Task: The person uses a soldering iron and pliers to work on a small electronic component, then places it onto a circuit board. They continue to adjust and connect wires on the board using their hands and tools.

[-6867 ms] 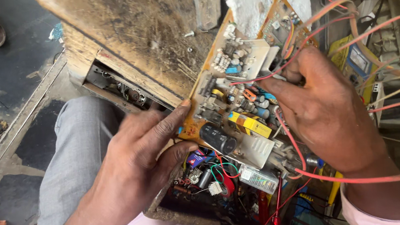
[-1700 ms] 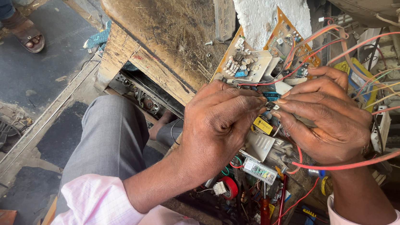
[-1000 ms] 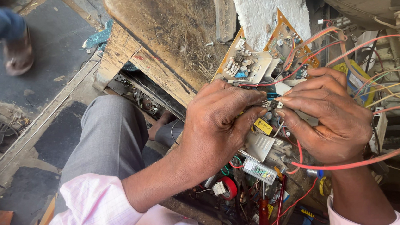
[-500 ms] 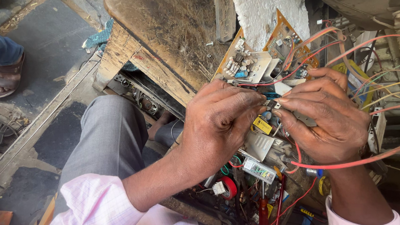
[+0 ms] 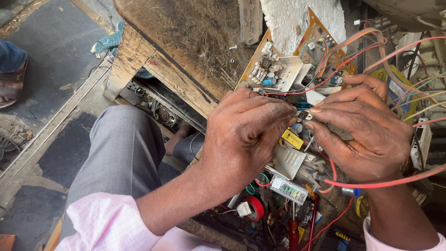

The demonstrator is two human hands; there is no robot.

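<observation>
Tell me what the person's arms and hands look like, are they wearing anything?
Both hands are bare, with no gloves. The left hand comes out of a pale pink shirt sleeve pushed up the forearm. The right hand has a matching pink cuff lower down the arm, and something like a watch or band sits at the wrist, mostly hidden. I see no rings.

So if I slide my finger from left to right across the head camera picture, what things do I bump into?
Sandalled foot → grey trouser knee → left hand → right hand → bundle of coloured wires.
</observation>
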